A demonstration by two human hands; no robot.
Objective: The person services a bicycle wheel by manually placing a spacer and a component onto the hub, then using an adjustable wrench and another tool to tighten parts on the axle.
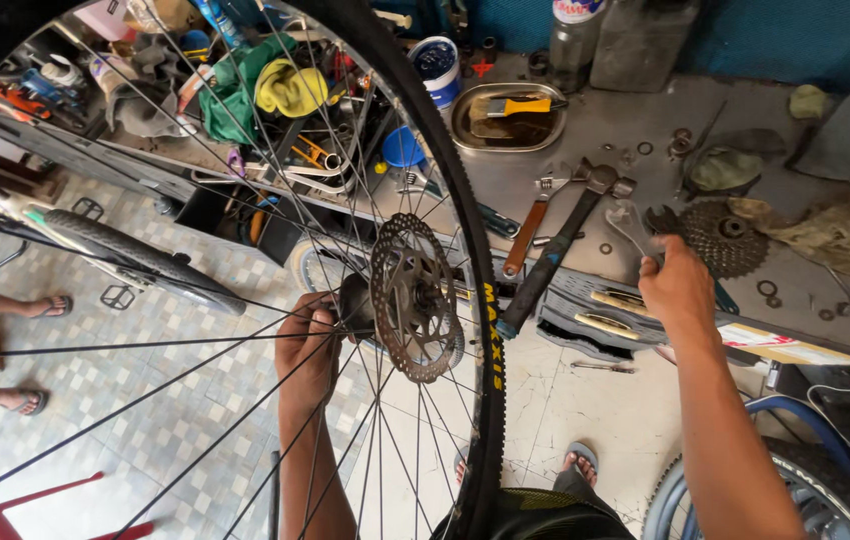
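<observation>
L hand is behind the spokes of the black-tyred bicycle wheel, fingers curled tight round the dark hub at the wheel's centre, thumb up top. It's gripping the hub end opposite the round, perforated steel brake disc, which faces the camera. The wheel stands upright btwn the person's arms, its tyre running down to the bottom edge by the person's lap; yellow lettering sits on the sidewall near mid-frame.

R hand is up at the front edge of the grey metal workbench, fingers bent and closed on the shank of a silver spanner, whose open head points away across the bench. Just right of it lies a toothed cassette sprocket cluster; just left, a long black-handled hammer and an orange-handled adjustable wrench, both lying angled on the bench.

Packages etc.: a white-and-blue round tub at the bench's back, left of an oval metal tray w/ a yellow-handled brush in it. A clear plastic bottle w/ a white label band stands at the back wall, next to a greyish translucent jerrycan. A flat white-and-red printed card hangs off the bench's front edge, right of the R wrist. Small washers are scattered over the benchtop. Far left, another person's sandalled feet on the tiled floor.
</observation>
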